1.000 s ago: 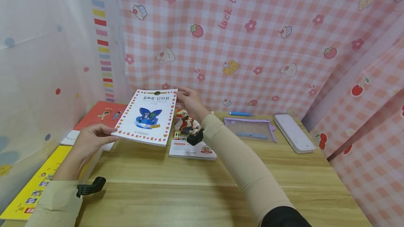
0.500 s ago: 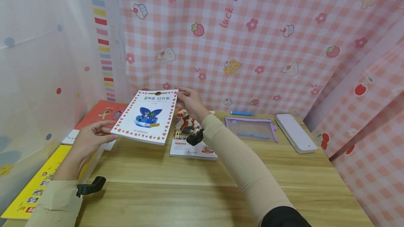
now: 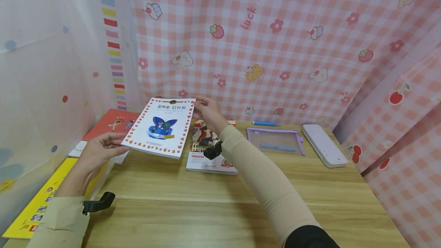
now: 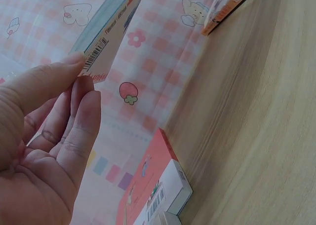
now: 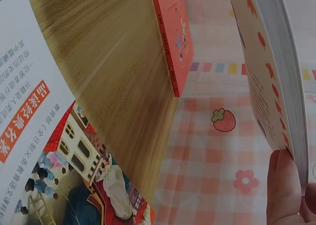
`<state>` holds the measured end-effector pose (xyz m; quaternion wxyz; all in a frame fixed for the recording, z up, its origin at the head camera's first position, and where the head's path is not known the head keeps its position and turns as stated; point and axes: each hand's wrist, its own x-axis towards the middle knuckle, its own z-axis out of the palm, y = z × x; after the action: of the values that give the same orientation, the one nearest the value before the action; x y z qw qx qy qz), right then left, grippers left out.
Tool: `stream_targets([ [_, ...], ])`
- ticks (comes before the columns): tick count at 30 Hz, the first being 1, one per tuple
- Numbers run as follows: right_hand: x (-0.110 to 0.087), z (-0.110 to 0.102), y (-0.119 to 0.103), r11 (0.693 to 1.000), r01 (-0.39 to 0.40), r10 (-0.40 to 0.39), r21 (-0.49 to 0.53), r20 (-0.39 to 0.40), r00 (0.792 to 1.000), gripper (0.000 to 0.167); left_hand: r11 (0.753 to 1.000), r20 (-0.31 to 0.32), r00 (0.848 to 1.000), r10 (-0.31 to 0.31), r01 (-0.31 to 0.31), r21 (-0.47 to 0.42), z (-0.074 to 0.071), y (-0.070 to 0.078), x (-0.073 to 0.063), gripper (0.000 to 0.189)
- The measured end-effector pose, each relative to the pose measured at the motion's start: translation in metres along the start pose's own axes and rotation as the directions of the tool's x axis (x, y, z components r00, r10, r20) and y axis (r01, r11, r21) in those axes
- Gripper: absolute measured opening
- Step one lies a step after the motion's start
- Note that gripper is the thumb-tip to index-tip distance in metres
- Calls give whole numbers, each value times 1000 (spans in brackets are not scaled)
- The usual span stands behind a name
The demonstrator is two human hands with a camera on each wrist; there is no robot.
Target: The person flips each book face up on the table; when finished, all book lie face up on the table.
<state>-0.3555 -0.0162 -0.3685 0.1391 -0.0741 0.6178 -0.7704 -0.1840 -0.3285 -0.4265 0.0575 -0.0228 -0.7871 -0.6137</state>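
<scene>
A white book [image 3: 162,127] with a blue butterfly picture and a border of red leaves is held up above the table between both hands. My left hand [image 3: 100,154] pinches its lower left corner between thumb and fingers, as the left wrist view also shows. At the upper right corner, my right hand [image 3: 209,112] grips the book between thumb and fingertips. Beneath the right forearm lies a book with a colourful picture cover [image 3: 210,162], partly hidden. A red-and-white book [image 3: 115,123] lies behind the left hand, and a yellow book [image 3: 31,213] lies under the left forearm.
On the right of the wooden table [image 3: 206,209] lie a blue pen [image 3: 265,123], a mesh pouch with purple edging [image 3: 275,135] and a pale pencil case [image 3: 324,144]. A pink checked curtain [image 3: 241,49] hangs along the back edge.
Over the last second the white book's lower edge has shifted very slightly, with both hands keeping their hold. The view has turned a little; the other things lie as before.
</scene>
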Motion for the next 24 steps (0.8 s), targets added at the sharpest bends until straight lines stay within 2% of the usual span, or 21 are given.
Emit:
stream_targets([
  [14,1,-2,2,1000,-19,19,1,-9,1000,43,999,20,1000,-19,20,-27,-1,1,-1,41],
  [24,1,-3,4,1000,-9,9,6,-19,1000,44,1000,28,999,-24,24,-7,0,3,-2,45],
])
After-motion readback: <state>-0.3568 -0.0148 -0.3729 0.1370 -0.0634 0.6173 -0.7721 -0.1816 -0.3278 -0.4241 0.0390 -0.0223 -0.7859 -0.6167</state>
